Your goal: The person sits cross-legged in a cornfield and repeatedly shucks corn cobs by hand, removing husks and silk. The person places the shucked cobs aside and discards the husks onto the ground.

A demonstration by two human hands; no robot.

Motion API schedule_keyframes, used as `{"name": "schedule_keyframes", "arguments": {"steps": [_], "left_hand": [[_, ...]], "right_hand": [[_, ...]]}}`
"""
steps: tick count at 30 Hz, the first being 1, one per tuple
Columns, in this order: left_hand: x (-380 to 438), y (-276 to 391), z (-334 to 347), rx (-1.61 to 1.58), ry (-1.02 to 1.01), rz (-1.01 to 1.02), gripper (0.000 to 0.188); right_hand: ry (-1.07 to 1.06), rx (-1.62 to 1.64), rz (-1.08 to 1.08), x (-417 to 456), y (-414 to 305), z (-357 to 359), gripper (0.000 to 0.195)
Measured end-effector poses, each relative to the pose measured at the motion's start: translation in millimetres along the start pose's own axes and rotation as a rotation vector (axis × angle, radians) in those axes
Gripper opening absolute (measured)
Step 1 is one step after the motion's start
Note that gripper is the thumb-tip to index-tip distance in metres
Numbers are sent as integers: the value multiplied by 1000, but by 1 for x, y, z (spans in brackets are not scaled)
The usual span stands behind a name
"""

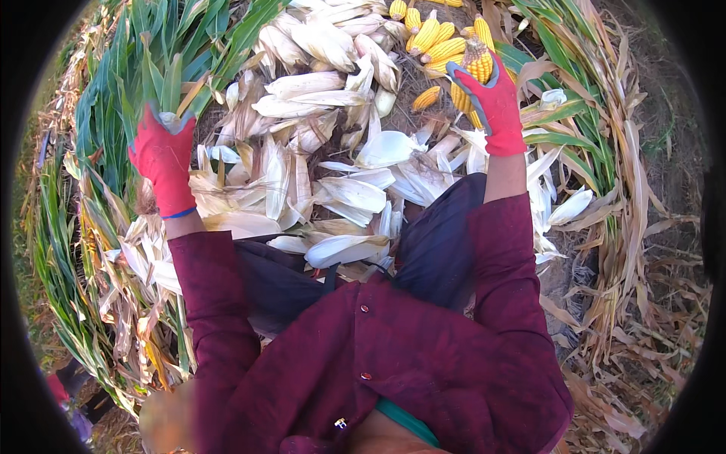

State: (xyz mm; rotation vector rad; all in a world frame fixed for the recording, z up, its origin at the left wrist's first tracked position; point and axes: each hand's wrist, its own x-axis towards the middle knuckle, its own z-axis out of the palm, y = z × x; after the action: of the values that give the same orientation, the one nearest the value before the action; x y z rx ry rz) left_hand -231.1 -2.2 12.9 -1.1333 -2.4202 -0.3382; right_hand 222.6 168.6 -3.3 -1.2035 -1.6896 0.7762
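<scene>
My right hand (492,105), in a red glove with grey palm and fingertips, grips a husked yellow ear of corn (480,67) between thumb and fingers. Beneath and beside it lie several other husked ears (445,50) in a heap on the ground. A short single ear (426,99) rests a little to the left of that hand. My left hand (165,156), gloved alike, is at the edge of green corn stalks and leaves (108,125). Something whitish shows between its thumb and fingers, too blurred to name.
Pale corn husks (347,194) cover the ground before my bent legs (439,244). Ears in dry husks (306,84) are piled beyond them. Dry and green corn stalks (615,170) curve along the right. Loose dry leaves (624,391) lie at the lower right.
</scene>
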Motion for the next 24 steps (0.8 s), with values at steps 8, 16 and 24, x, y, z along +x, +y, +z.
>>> {"name": "schedule_keyframes", "arguments": {"steps": [8, 16, 24], "left_hand": [[-4, -4, -13, -462, 335, 159, 77], [0, 42, -34, -1162, 135, -94, 42], [5, 55, -37, -1215, 178, -26, 43]], "right_hand": [[6, -90, 54, 20, 44, 28, 73], [-741, -428, 53, -8, 100, 150, 67], [-1102, -1060, -387, -124, 190, 232, 56]]}}
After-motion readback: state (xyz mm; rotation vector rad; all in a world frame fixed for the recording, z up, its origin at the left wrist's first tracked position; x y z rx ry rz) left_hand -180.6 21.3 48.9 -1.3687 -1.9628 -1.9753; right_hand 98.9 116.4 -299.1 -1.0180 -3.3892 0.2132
